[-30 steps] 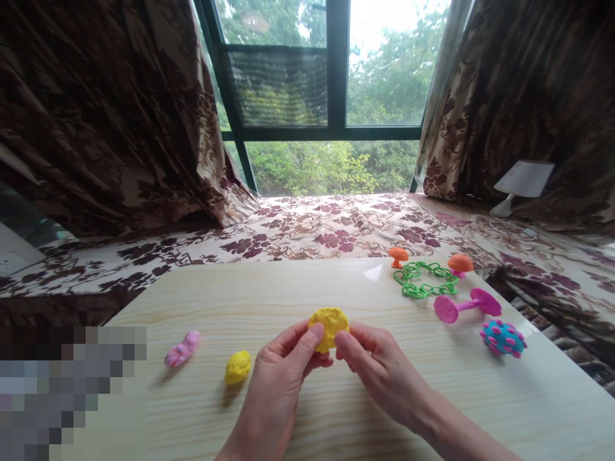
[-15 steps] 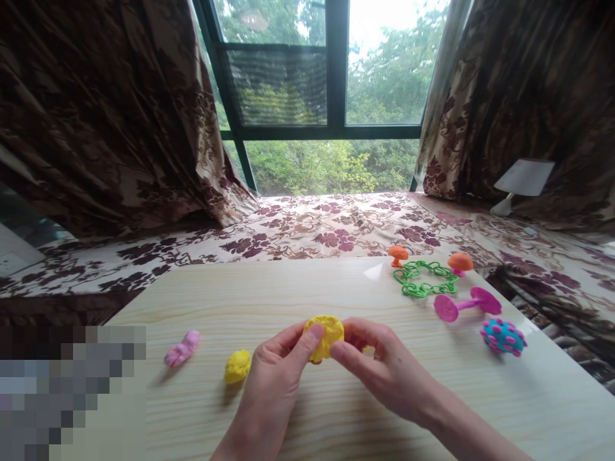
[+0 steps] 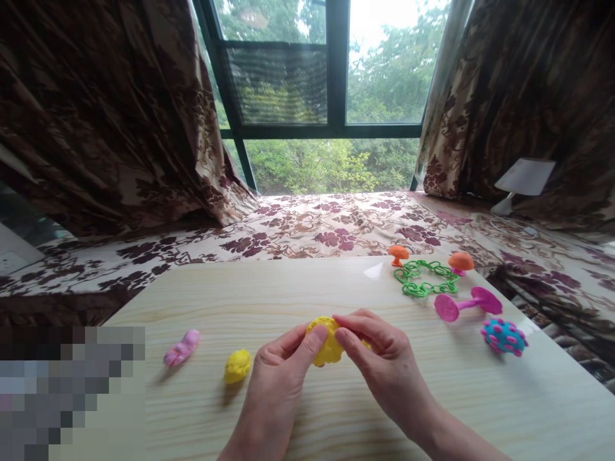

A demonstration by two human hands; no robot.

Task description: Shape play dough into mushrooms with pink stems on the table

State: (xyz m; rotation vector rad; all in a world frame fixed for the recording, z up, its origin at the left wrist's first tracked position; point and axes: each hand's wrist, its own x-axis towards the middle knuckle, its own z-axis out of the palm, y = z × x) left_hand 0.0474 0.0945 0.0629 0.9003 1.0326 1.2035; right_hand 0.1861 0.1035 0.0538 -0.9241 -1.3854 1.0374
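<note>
A flattened, rough-edged piece of yellow modelling clay [image 3: 328,351] is held up above the table between my two hands. My left hand [image 3: 283,368] pinches its left side, thumb across the face. With thumb and fingers, my right hand [image 3: 382,355] grips the upper right edge. A bit of yellow shows behind my right fingers; I cannot tell whether it belongs to the same piece. Left of my left hand lies a yellow clay lump [image 3: 237,366]. Farther left is a pink, marbled clay piece [image 3: 182,347].
Along the table's [image 3: 250,288] right side sit a green clay chain [image 3: 407,285], two orange-capped mushroom shapes [image 3: 398,253], a magenta dumbbell shape [image 3: 446,308] and a blue ball with pink dots [image 3: 504,337]. A white lamp [image 3: 526,176] stands beyond, near the curtain.
My right hand has shifted its pinch up to the top right edge of the yellow clay. That edge now looks more uneven. The things on the table stay in place.
</note>
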